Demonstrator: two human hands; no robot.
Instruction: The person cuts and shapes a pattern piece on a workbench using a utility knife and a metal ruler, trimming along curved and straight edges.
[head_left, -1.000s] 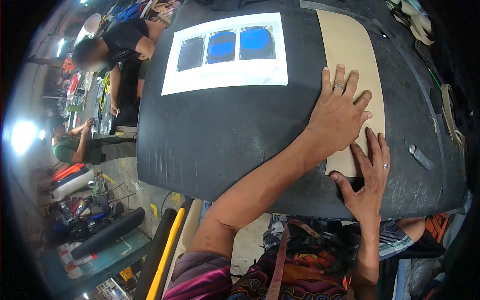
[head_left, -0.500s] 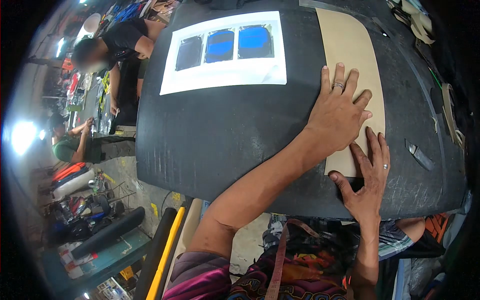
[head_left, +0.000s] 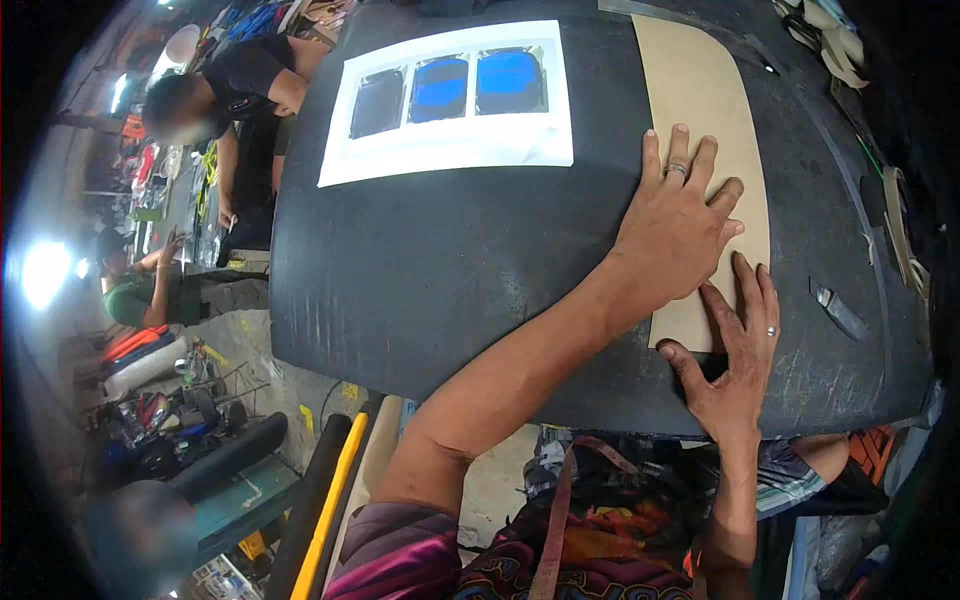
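Note:
A long tan sheet of card with one rounded far corner lies on the black tabletop. My left hand rests flat on its middle, fingers spread and a ring on one of them. Closer to me, my right hand lies over the near end of the card, thumb and fingers apart, its fingertips along the right edge. The two hands almost meet. Right of them is a utility knife. A white printed sheet with three pictures of dark and blue panels lies to the left.
Strips of material lie along the table's right side. A tape measure hangs down my front. Rolls, one with a yellow edge, stand at the near left. Other people are beyond the table's left side.
My hands and the card stay practically still. A blurred round shape has appeared at the lower left, and a person in green at the far left has shifted their hands slightly.

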